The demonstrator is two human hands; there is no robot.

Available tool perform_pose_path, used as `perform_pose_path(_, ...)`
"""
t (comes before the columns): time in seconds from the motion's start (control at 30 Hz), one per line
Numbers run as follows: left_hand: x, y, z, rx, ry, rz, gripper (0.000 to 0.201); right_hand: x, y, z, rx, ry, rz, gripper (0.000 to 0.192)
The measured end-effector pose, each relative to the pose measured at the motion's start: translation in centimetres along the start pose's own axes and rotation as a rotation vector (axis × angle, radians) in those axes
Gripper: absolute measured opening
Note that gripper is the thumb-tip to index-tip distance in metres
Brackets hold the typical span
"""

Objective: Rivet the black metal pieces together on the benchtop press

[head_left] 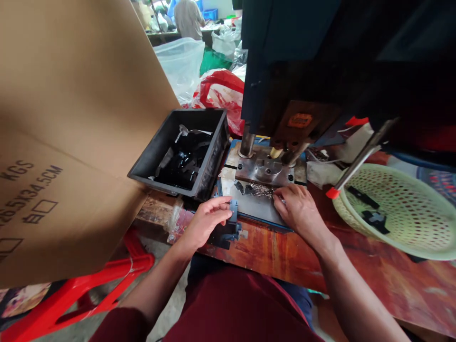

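On the grey metal plate [249,205] in front of the press, a small heap of shiny metal bits [262,190] is lying, and my right hand [299,209] is resting at its edge with the fingertips [280,195] curled down onto the pile. I cannot tell whether those fingers are pinching a piece or only touching the heap, since the back of the hand is hiding them. Two dark little parts [240,187] are sitting on the plate just left of the pile.

My left hand [206,221] is lying near the plate's front left corner, fingers loosely bent and stretched toward a small bluish piece [233,209] at their tips; they are touching it, though I cannot make out a firm grip. Under and just in front of that hand a cluster of black flat parts [226,233] is resting on the worn reddish table [356,270].

Behind the plate the die block [265,170] of the press [306,71] is standing, with the dark machine head hanging over it. To the left a black bin [213,156] is holding more black strips. To the right a pale green perforated basket [409,228] is holding a few black parts, and a metal lever with a red tip [333,193] is slanting down beside its rim. A big cardboard box [71,118] is filling the left side, with a red plastic stool [89,294] below it. Far behind, plastic bags [213,85] are piled up and another person [188,19] is standing at a bench.
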State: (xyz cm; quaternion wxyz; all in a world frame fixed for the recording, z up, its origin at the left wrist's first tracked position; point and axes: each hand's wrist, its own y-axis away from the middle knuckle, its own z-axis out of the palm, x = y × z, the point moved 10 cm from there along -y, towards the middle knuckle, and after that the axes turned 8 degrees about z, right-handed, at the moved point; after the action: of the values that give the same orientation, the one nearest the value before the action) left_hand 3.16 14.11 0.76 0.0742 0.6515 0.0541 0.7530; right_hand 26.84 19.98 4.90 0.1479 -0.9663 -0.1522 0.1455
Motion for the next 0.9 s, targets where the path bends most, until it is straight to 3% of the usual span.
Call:
perform_pose_path(0.2,0.9,-0.4,1.3,-0.027,0.057,0.017,0.052,0.7,-0.5,-2.2,0.056,-0.197,0.061,0.023)
perform_pose_path(0.37,1.4,-0.6,2.0,-0.026,0.05,0.02,0.04,1.9,-3.5,-4.5,0.106,-0.414,0.218,0.023)
perform_pose_path(0.47,1.5,-0.8,2.4,-0.031,0.07,0.034,0.036,1.8,-6.3,-4.1,0.068,-0.437,0.219,0.024)
perform_pose_path(0.6,1.5,-0.9,2.3,-0.016,0.092,0.028,0.034,1.0,-9.1,-2.9,0.03,-0.376,0.108,0.024)
perform_pose_path(0.9,1.4,-1.0,1.6,0.002,0.084,0.005,0.036,0.8,-10.2,-2.0,0.057,-0.204,0.043,0.019)
